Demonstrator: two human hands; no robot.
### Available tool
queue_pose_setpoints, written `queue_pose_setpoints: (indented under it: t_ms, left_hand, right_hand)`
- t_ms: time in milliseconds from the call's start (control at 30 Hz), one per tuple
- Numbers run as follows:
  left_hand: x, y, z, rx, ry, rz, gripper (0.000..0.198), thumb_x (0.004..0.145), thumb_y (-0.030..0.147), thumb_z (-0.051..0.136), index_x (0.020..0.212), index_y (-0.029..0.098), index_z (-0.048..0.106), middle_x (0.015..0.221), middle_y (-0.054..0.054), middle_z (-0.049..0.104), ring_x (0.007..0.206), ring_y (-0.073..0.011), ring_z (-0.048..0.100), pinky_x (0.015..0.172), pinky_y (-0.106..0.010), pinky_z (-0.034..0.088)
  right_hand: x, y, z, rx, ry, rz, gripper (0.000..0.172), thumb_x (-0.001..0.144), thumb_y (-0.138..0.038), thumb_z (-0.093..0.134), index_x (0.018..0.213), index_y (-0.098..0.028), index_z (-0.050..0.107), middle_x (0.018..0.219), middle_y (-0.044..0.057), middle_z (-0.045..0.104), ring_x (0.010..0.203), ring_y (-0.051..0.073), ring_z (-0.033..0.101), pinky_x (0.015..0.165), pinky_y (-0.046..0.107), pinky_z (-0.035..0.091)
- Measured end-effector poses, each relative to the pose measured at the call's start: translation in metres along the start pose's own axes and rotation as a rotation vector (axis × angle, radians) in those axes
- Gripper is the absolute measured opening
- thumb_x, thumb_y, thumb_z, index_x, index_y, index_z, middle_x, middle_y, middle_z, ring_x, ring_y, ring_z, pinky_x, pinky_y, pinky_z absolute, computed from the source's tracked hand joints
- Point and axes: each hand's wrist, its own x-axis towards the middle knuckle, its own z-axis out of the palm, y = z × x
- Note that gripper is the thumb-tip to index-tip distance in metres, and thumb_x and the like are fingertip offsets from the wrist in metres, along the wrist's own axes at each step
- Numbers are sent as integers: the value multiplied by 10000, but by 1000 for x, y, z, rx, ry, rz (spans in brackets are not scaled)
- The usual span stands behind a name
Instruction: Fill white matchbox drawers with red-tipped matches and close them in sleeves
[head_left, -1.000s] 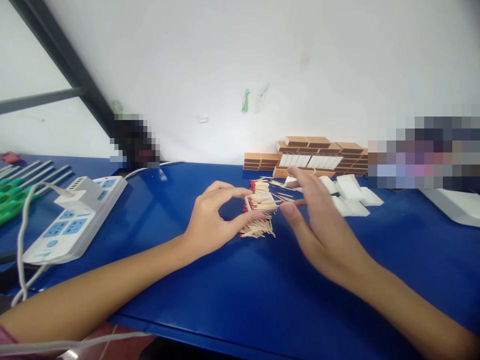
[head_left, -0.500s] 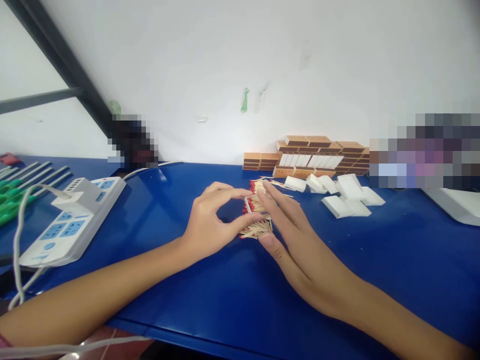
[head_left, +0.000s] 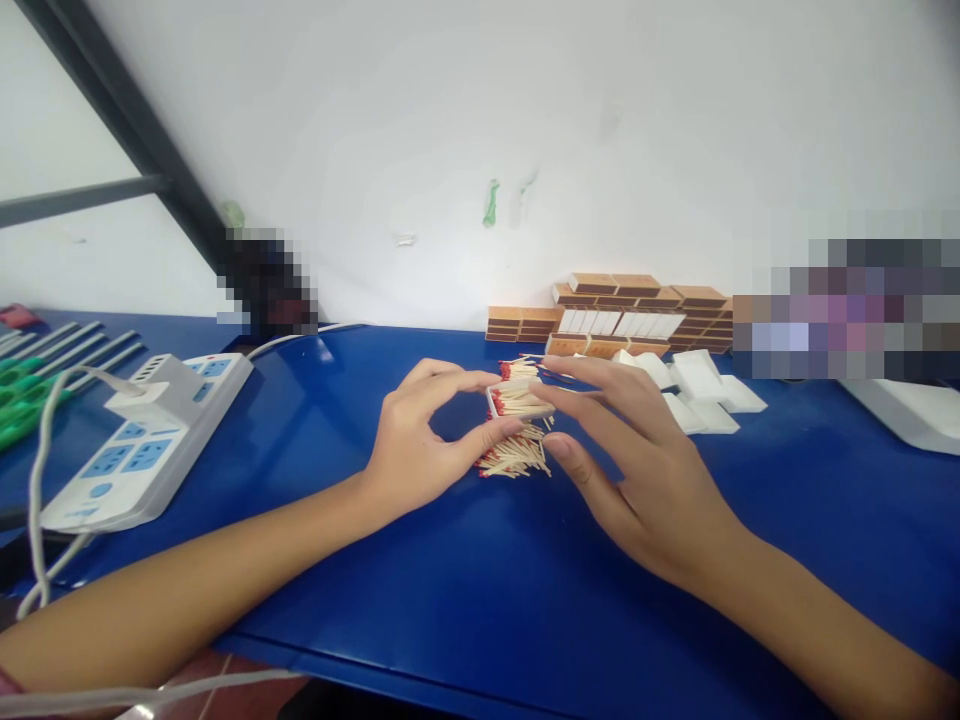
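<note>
A small white matchbox tray (head_left: 519, 411) filled with red-tipped matches (head_left: 523, 397) is between my hands. My left hand (head_left: 420, 435) grips it, index finger at the far side and thumb at the near side. Fingers apart, my right hand (head_left: 637, 460) is at the tray's right end, its index finger reaching past the far corner; whether a fingertip touches the tray I cannot tell. Loose matches (head_left: 516, 455) lie in a pile on the near side of the tray, and more matches (head_left: 517, 370) lie just beyond it.
Stacked brown matchboxes (head_left: 611, 290) stand against the wall. White empty trays (head_left: 697, 380) lie in a heap behind my right hand. On the left of the blue table (head_left: 450, 600) are a white power strip (head_left: 150, 450), its cable (head_left: 37, 470) and green-handled tools (head_left: 30, 390).
My right hand has drawn back to the right and its fingers have spread, uncovering the matches in the tray. My left hand keeps its grip, nearly unmoved.
</note>
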Motion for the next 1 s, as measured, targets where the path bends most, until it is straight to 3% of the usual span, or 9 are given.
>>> queue_pose_setpoints:
  t_ms: [367,567,1000]
  left_hand:
    - [-2,-2,-1,12,-34,-9,326,842,390,866,1108,221,779,1029,-44,776,967,-176,694,885,-341,580]
    - [0,-1,-1,6,-18,-26,311,844,387,865,1097,228,779,1032,-38,778,962,-174,696,886,-344,582]
    - [-1,-2,0,-10,-43,-23,317,848,389,861,1103,219,778,1029,-43,782,960,-179,693,878,-350,580]
  right_hand:
    - [2,8,-8,-29,-42,-21,312,1024,-178,591,1328,-189,659,1401,176,627,1311,338,571,1082,568,482]
    - [1,11,-11,0,-36,-19,369,1010,-187,617,1374,-238,654,1427,159,595,1297,327,579,1000,515,550]
    - [2,11,-10,-4,-91,-53,300,1012,-191,616,1306,-203,674,1398,177,610,1308,337,571,1030,557,539]
